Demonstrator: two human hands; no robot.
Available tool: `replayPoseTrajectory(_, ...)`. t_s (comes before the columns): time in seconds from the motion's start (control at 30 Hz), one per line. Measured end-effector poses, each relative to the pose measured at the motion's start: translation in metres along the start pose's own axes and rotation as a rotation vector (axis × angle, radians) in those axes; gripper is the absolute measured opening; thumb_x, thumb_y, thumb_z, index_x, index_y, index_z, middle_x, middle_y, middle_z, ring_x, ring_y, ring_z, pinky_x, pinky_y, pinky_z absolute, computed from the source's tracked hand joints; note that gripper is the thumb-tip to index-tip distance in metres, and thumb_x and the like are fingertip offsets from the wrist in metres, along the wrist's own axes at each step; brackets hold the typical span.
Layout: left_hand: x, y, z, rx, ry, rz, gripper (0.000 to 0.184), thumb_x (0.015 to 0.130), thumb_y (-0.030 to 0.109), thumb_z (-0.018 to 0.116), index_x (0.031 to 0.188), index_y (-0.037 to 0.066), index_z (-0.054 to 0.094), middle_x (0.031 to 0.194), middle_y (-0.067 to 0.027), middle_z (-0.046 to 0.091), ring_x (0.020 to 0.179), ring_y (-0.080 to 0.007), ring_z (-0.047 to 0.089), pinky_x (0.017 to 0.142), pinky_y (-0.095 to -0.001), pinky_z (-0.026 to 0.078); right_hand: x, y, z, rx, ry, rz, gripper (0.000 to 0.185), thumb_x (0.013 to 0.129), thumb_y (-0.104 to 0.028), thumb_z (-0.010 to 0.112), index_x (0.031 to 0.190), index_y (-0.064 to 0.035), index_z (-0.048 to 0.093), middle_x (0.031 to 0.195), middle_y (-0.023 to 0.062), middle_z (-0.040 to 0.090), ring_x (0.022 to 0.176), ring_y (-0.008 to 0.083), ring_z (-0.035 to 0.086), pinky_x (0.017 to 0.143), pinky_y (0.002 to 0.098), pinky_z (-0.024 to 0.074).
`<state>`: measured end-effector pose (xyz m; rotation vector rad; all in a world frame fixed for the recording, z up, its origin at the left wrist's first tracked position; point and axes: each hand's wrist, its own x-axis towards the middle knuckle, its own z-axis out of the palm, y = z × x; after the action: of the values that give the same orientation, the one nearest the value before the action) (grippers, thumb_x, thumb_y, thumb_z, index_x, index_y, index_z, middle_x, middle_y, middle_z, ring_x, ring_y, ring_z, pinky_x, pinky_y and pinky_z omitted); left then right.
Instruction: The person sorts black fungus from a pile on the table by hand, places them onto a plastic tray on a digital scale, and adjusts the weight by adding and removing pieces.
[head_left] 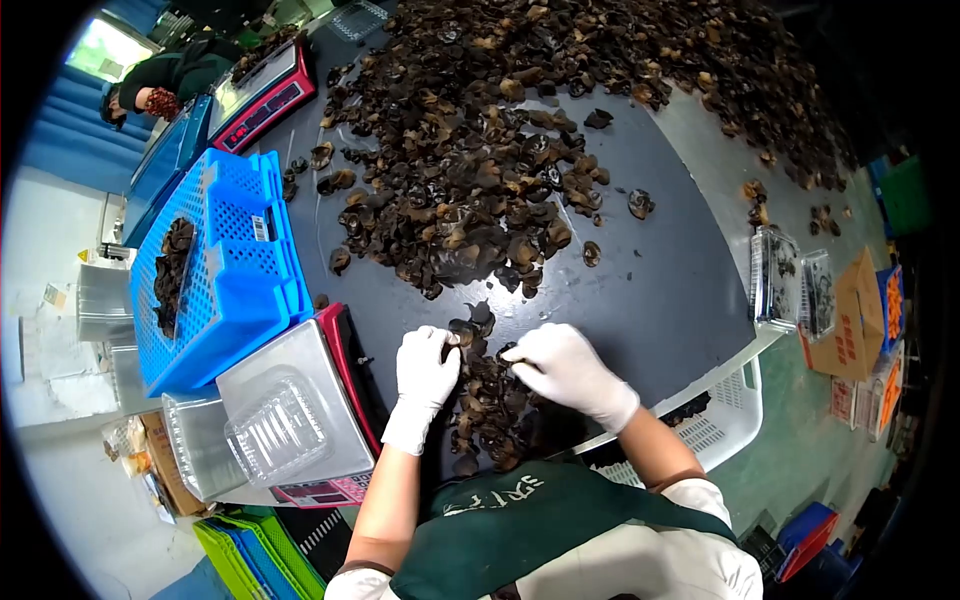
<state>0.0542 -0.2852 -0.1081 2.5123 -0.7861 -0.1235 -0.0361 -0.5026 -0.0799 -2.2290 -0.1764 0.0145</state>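
Observation:
White gloves cover both my hands. My left hand is closed at the left side of a small pile of dark brown wood ear mushrooms, with a piece of mushroom at its fingertips. On the pile's other side, my right hand pinches the edge of a dark piece, mostly hidden by the fingers. The small pile lies on the dark grey tabletop in front of my apron. Beyond my hands spreads a much larger heap of wood ear mushrooms.
At left stand a scale with a clear plastic tray on it and a blue crate bearing a filled tray. Another red scale is farther back. Clear containers sit at the right edge; a white basket stands below.

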Motion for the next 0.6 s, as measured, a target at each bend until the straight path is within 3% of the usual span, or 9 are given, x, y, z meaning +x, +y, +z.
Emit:
replayPoseTrajectory(0.07, -0.013, -0.005, -0.007, -0.026, -0.062, -0.066, 0.012, 0.074, 0.013, 0.066, 0.086, 0.012, 0.066, 0.086, -0.0072, 0.06, 0.084, -0.0305, 0.056, 0.075, -0.0409, 0.047, 0.007, -0.004, 0.028, -0.146, 0.149, -0.132, 0.018, 0.074, -0.025, 0.068, 0.082, -0.0092, 0.068, 0.09, 0.0075, 0.06, 0.093, 0.0259, 0.055, 0.084, 0.0404, 0.0418)
replayPoseTrajectory(0.1, -0.018, -0.005, -0.014, -0.053, -0.125, -0.11, 0.015, 0.076, 0.012, 0.065, 0.091, 0.011, 0.067, 0.094, -0.0087, 0.061, 0.09, -0.0308, 0.056, 0.081, -0.0396, 0.047, 0.009, -0.006, 0.034, -0.14, 0.146, -0.139, 0.018, 0.074, -0.025, 0.068, 0.082, -0.0092, 0.068, 0.09, 0.0075, 0.06, 0.093, 0.0259, 0.055, 0.084, 0.0404, 0.0418)
replayPoseTrajectory(0.2, -0.033, -0.001, -0.023, -0.154, 0.069, -0.129, 0.02, 0.079, 0.01, 0.063, 0.099, 0.01, 0.068, 0.104, -0.0115, 0.06, 0.098, -0.031, 0.057, 0.087, -0.038, 0.046, 0.013, -0.01, 0.042, -0.429, 0.034, -0.087, 0.02, 0.071, -0.027, 0.069, 0.077, -0.0088, 0.065, 0.087, 0.0081, 0.054, 0.092, 0.0259, 0.05, 0.085, 0.0408, 0.0382)
replayPoseTrajectory(0.23, -0.037, -0.001, -0.027, -0.176, 0.042, -0.202, 0.022, 0.081, 0.005, 0.063, 0.102, 0.007, 0.067, 0.11, -0.0136, 0.058, 0.106, -0.0292, 0.057, 0.096, -0.0348, 0.044, 0.013, -0.011, 0.042, -0.479, -0.031, -0.068, 0.022, 0.07, -0.028, 0.069, 0.08, -0.0087, 0.064, 0.088, 0.0082, 0.054, 0.093, 0.0259, 0.049, 0.087, 0.0409, 0.0373)
replayPoseTrajectory(0.33, -0.038, -0.006, -0.03, -0.196, 0.123, -0.204, 0.023, 0.079, 0.002, 0.063, 0.102, 0.005, 0.065, 0.109, -0.0137, 0.058, 0.106, -0.0284, 0.058, 0.094, -0.0341, 0.045, 0.011, -0.011, 0.038, -0.547, -0.123, -0.057, 0.024, 0.067, -0.026, 0.069, 0.082, -0.0086, 0.062, 0.092, 0.0083, 0.055, 0.096, 0.0263, 0.049, 0.091, 0.0414, 0.0363)
replayPoseTrajectory(0.4, -0.032, -0.005, -0.032, -0.2, 0.147, -0.195, 0.023, 0.08, 0.001, 0.063, 0.102, 0.004, 0.064, 0.107, -0.0134, 0.059, 0.104, -0.0281, 0.059, 0.093, -0.0341, 0.046, 0.006, -0.009, 0.033, -0.257, 0.061, -0.133, 0.019, 0.068, -0.022, 0.067, 0.082, -0.0087, 0.061, 0.095, 0.0075, 0.056, 0.1, 0.0265, 0.05, 0.093, 0.0416, 0.0366)
replayPoseTrajectory(0.43, -0.027, -0.005, -0.031, -0.217, 0.161, -0.177, 0.022, 0.08, 0.001, 0.062, 0.102, 0.004, 0.064, 0.105, -0.013, 0.06, 0.102, -0.0278, 0.059, 0.093, -0.0342, 0.046, 0.004, -0.01, 0.028, -0.145, 0.095, -0.116, 0.016, 0.07, -0.016, 0.063, 0.083, -0.0069, 0.059, 0.093, 0.0088, 0.058, 0.098, 0.0285, 0.053, 0.091, 0.0424, 0.0391)
replayPoseTrajectory(0.53, -0.006, 0.0, -0.021, -0.27, 0.171, -0.11, 0.021, 0.082, 0.004, 0.062, 0.103, 0.005, 0.065, 0.103, -0.0118, 0.062, 0.101, -0.0276, 0.06, 0.092, -0.0348, 0.046, -0.009, -0.013, 0.001, 0.236, 0.088, 0.014, 0.018, 0.075, -0.009, 0.066, 0.091, -0.0062, 0.059, 0.092, 0.0101, 0.062, 0.093, 0.0286, 0.058, 0.085, 0.0383, 0.0464)
replayPoseTrajectory(0.6, 0.009, 0.012, -0.011, -0.238, 0.129, -0.1, 0.023, 0.081, 0.007, 0.064, 0.104, 0.006, 0.065, 0.102, -0.0121, 0.062, 0.1, -0.0286, 0.059, 0.091, -0.036, 0.046, -0.018, -0.013, -0.015, 0.486, 0.017, 0.255, 0.021, 0.077, -0.002, 0.063, 0.098, -0.0029, 0.061, 0.095, 0.0064, 0.064, 0.091, 0.0171, 0.061, 0.084, 0.0287, 0.0479)
